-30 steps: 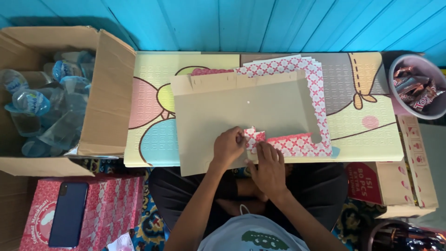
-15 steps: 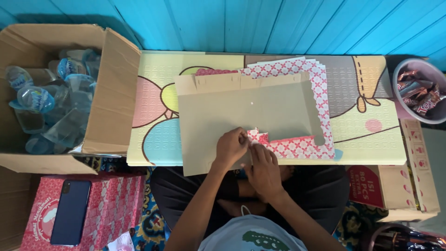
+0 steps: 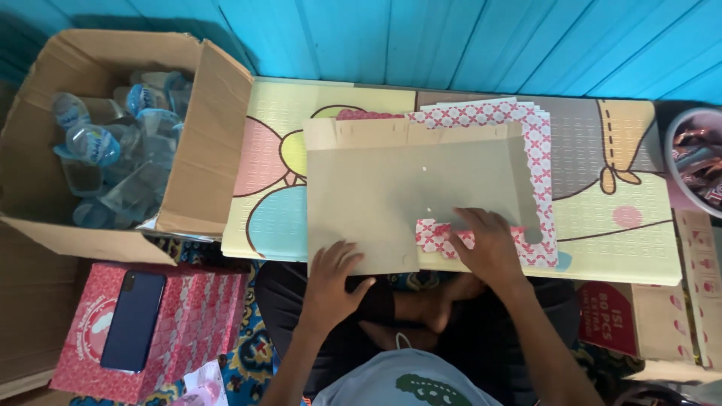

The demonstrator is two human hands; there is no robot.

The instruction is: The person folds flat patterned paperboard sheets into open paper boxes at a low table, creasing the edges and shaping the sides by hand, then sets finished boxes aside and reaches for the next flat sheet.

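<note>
A flat brown cardboard box blank point(image 3: 398, 192) lies plain side up on a pastel cartoon-print mat point(image 3: 602, 225). Under it sits a stack of similar blanks with a red-and-white cross pattern point(image 3: 530, 128). My right hand point(image 3: 489, 244) presses flat on the blank's folded patterned flap point(image 3: 436, 234) near the front edge. My left hand point(image 3: 335, 282) hovers at the blank's front left edge with fingers spread and holds nothing. I sit cross-legged in dark clothes behind the mat.
A large open cardboard carton point(image 3: 203, 150) with several sealed plastic water cups point(image 3: 90, 143) stands at left. A dark phone point(image 3: 134, 322) lies on a stack of red patterned boxes point(image 3: 199, 316). A bowl of wrapped snacks point(image 3: 696, 162) sits far right, above flat printed cartons point(image 3: 654, 323).
My hands were together pinching the patterned flap at the blank's front edge. Now they are apart: the left has drawn back to the left corner, the right lies flat on the flap.
</note>
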